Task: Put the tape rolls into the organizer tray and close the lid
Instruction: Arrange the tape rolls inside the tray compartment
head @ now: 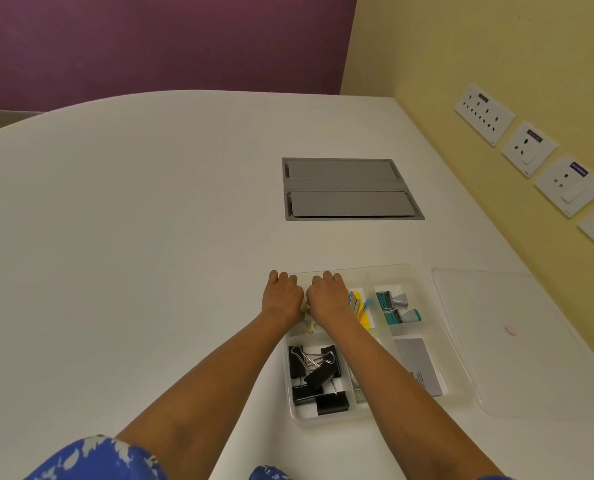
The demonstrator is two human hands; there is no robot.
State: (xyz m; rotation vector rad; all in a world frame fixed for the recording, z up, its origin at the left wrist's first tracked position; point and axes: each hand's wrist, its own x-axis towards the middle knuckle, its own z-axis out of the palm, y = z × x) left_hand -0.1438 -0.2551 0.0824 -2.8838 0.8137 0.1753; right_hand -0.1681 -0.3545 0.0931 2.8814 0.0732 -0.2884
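Clear plastic organizer tray (423, 289) sits on the white tabletop (150, 237). Left hand (282, 295) and right hand (328, 294) curl down over its far-left box, likely setting tape rolls (310, 326) there; I cannot tell what they grip. Lid (517, 341) lies beside, ready for closing.

A broad white table (132, 237) with a curved far edge fills most of the view, a grey recessed cable hatch (351, 189) with two closed flaps set into its surface. Behind it stands a deep purple wall (157, 43), meeting a pale yellow wall (479, 46) at the corner — the yellow side carries a row of white socket plates (529, 148) running along the table's right edge. Lighting is soft and even, without hard shadows.
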